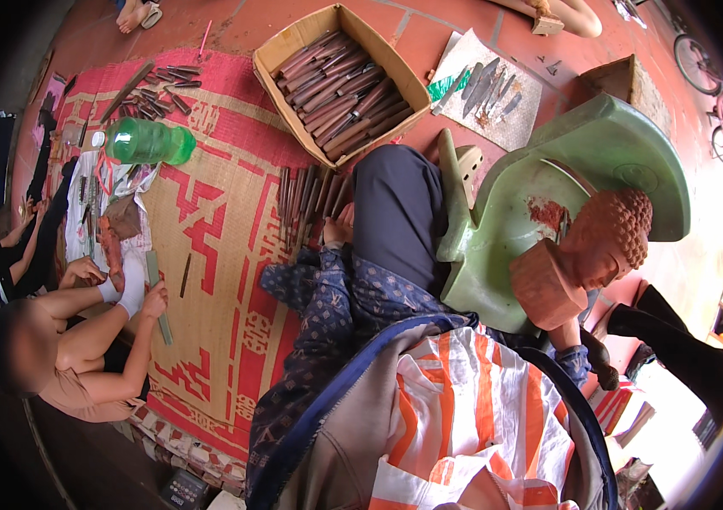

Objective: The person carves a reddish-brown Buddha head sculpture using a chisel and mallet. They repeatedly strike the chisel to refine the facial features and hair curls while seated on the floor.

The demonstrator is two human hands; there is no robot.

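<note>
My left hand rests beside my knee, next to a row of slim brown wooden handles lying on the woven mat. Its fingers look loosely extended, partly hidden, with nothing visible in them. To the right, a reddish-brown carved Buddha head on a block base leans over the edge of a green plastic chair. Below that base is my right hand; the carving covers its fingers, so its grip is hidden. Close to that wrist is a dark knobbed wooden piece. Reddish crumbs lie on the chair.
A cardboard box full of brown handles stands ahead. Dark blades lie on a pale sheet. On the mat are a green bottle and more handles. At left, a seated co-worker holds a grey-green strip.
</note>
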